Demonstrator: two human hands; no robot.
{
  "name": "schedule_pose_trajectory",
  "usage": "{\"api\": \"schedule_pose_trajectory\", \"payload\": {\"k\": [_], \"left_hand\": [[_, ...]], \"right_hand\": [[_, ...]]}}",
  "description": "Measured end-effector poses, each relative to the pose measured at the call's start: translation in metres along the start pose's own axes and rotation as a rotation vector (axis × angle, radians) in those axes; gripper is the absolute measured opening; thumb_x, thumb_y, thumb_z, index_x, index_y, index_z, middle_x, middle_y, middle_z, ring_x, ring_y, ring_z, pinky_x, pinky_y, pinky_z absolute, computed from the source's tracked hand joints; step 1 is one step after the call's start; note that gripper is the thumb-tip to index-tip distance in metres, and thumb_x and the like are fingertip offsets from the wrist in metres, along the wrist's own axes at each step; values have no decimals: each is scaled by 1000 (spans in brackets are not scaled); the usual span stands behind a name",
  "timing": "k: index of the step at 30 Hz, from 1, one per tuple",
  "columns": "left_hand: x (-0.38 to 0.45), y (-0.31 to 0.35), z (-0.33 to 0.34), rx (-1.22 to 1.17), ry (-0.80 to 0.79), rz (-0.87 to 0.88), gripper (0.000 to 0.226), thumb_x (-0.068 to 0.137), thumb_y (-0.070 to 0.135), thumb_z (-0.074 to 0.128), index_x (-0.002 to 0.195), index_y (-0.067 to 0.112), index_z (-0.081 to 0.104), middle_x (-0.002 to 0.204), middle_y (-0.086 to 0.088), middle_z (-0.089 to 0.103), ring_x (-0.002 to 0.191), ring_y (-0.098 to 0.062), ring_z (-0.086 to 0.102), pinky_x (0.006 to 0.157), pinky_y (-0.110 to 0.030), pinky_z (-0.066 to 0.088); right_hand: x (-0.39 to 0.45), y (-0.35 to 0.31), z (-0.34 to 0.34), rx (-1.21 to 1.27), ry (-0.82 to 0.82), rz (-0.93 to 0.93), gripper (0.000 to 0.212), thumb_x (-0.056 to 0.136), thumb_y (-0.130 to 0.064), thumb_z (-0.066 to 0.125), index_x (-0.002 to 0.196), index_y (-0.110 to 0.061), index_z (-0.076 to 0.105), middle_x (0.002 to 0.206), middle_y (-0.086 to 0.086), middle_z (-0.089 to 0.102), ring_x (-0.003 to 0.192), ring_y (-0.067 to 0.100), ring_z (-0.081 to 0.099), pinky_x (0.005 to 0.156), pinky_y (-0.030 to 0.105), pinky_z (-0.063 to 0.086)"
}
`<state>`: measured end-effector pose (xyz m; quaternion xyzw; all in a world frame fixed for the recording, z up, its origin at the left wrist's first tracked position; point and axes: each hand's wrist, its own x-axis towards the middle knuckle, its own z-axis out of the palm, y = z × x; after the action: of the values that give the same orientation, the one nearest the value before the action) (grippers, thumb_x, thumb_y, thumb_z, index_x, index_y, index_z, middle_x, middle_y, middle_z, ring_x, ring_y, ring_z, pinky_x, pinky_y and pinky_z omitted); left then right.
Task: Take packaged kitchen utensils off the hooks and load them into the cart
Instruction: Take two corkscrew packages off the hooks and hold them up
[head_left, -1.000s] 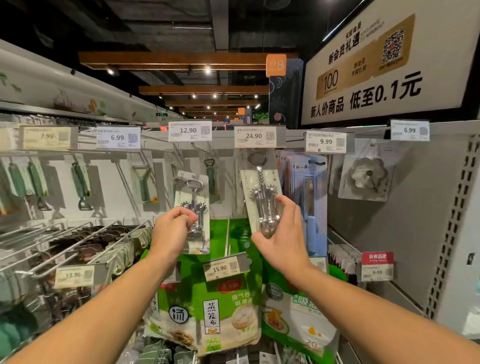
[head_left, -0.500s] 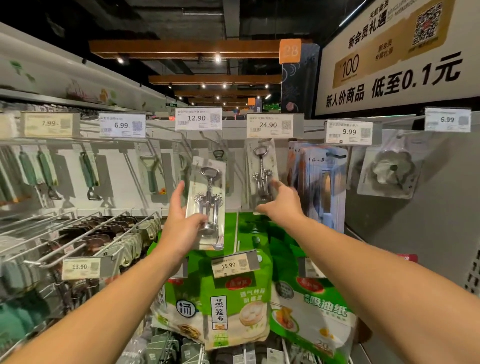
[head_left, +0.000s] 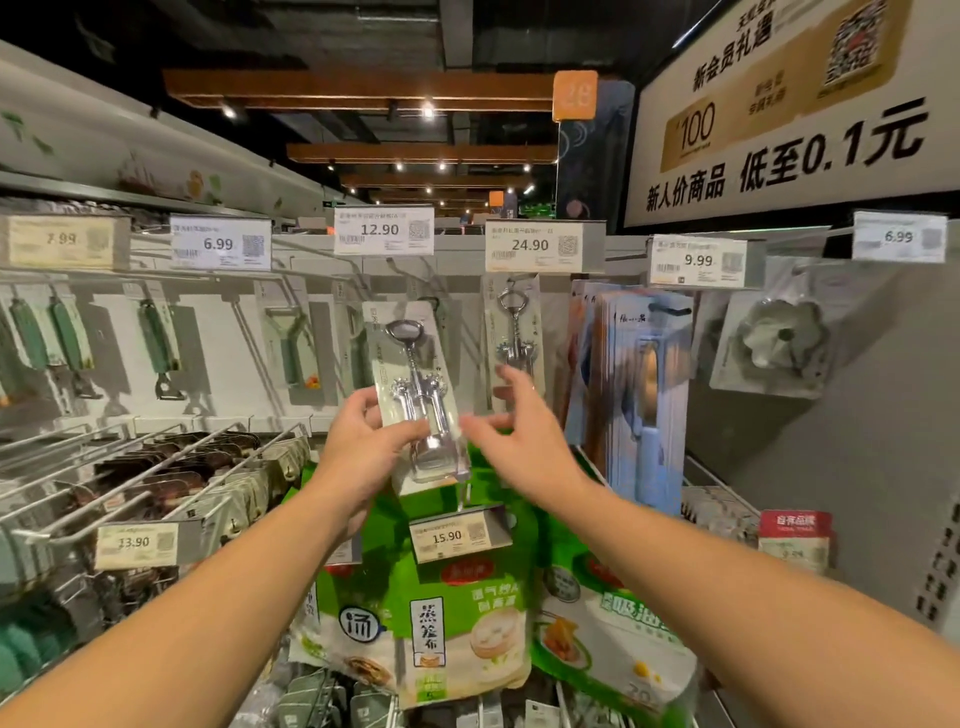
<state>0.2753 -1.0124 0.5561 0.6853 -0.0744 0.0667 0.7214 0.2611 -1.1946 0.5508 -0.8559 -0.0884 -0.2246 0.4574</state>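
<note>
My left hand (head_left: 363, 447) grips a packaged silver wing corkscrew (head_left: 415, 395) by its lower half, holding it upright in front of the shelf. My right hand (head_left: 519, 441) hovers just right of that package with fingers spread and relaxed, blurred, holding nothing. A second packaged corkscrew (head_left: 511, 338) hangs on its hook under the 24.90 price tag (head_left: 535, 247), just above my right hand. No cart is in view.
Green-handled peelers (head_left: 156, 348) hang at left. Blue packages (head_left: 634, 395) and a metal flower mould pack (head_left: 774, 338) hang at right. Green bags (head_left: 441, 613) hang below my hands. Long bare hooks (head_left: 156, 467) jut out at lower left.
My right hand has let go of the hanging corkscrew and drawn back toward the package in my left hand. My left hand has lifted its package slightly and moved it right.
</note>
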Motion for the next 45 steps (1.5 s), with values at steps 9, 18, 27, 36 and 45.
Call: {"api": "schedule_pose_trajectory", "payload": {"k": [9,18,27,36,45], "left_hand": [[-8,4,14,-41,-36,52,46,88,0,79,125,15,55,105,-1,80,83,-10,77,58,-22,57],[-23,25,8,448,-133,172,30,97,51,67,120,33,63,112,11,73,102,-14,73,95,-45,59],[-13,37,-31,1061,-78,261,38,97,47,65,127,23,68,129,1,71,113,-21,66,102,-39,52],[-11,30,-28,1346,-124,313,37,97,56,59,126,33,65,137,4,63,117,-20,62,94,-39,52],[-4,20,-23,1357,-138,333,36,98,55,59,126,33,64,139,4,61,123,-20,59,97,-40,51]], "right_hand": [[-30,-24,16,-85,42,-54,103,72,-38,85,156,-21,29,148,-5,42,135,9,39,110,22,32],[-60,-13,-2,-74,183,-110,84,84,-26,76,153,-25,28,139,-5,35,122,1,39,105,18,32],[-75,7,-19,-99,292,-118,82,82,-25,80,147,-29,30,133,-10,37,118,-13,36,103,3,26],[-63,4,-21,-87,365,-78,80,82,-19,78,147,-20,30,136,-6,34,118,-5,30,108,18,26],[-58,14,-13,-58,410,-69,80,84,-21,78,149,-21,31,133,-8,35,115,-9,32,96,-3,23]]}}
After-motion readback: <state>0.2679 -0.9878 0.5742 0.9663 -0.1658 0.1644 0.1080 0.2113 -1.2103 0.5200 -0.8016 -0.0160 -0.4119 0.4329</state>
